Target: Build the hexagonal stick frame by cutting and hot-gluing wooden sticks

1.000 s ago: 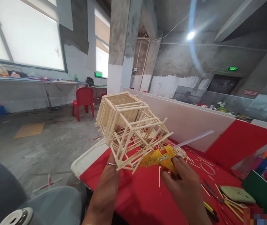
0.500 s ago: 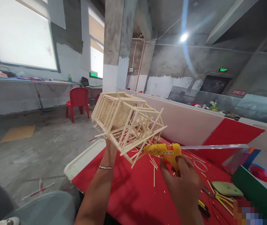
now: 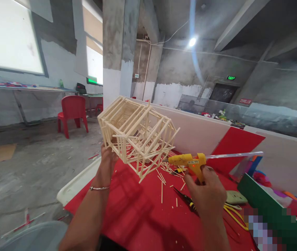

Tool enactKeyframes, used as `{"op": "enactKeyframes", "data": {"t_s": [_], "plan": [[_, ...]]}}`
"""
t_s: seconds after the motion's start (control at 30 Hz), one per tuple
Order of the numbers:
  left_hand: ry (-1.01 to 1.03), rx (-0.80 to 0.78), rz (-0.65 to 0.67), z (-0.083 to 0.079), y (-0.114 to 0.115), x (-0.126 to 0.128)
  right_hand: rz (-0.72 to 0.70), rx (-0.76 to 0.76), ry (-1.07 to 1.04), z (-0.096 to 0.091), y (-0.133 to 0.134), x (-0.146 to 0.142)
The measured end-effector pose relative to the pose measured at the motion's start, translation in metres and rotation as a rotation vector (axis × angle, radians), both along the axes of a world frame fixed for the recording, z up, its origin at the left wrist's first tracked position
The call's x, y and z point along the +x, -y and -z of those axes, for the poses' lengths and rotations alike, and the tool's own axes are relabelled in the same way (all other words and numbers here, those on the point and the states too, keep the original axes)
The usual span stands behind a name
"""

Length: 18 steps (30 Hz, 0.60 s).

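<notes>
My left hand (image 3: 108, 157) grips the lower left side of a house-like frame of thin wooden sticks (image 3: 136, 123), holding it tilted above the red tabletop (image 3: 130, 212). Part of that hand's fingers is hidden behind the sticks. In my right hand (image 3: 208, 190) is a yellow hot glue gun (image 3: 186, 160), my fingers wrapped round its handle. A long clear glue stick (image 3: 235, 154) juts from its rear. The nozzle points left at the frame's lower right corner; whether it touches a stick I cannot tell.
Loose sticks (image 3: 162, 191) and dark-jawed pliers (image 3: 186, 198) lie on the table. To the right are a yellow-handled tool (image 3: 235, 215), a pale green oval object (image 3: 235, 197) and a green box (image 3: 265, 205). A white partition (image 3: 195, 132) runs behind; a red chair (image 3: 72, 108) stands left.
The stick frame has turned in my left hand, showing more of its slatted upper side. My right hand still holds the glue gun near its corner. The whole view has swung to the right.
</notes>
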<state>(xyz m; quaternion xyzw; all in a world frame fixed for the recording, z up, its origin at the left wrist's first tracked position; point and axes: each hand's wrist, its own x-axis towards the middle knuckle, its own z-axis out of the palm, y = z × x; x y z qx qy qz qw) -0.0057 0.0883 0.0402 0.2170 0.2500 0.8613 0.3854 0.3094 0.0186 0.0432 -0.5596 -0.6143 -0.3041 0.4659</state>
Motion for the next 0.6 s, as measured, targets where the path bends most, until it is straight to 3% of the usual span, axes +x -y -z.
{"op": "enactKeyframes", "data": {"t_s": [0.27, 0.6], "plan": [[-0.040, -0.051, -0.017, -0.013, -0.004, 0.005, -0.059, -0.018, 0.039, 0.003, 0.005, -0.010], [-0.059, -0.080, 0.008, -0.014, -0.004, 0.013, -0.065, -0.058, 0.050, 0.006, 0.007, -0.001]]}}
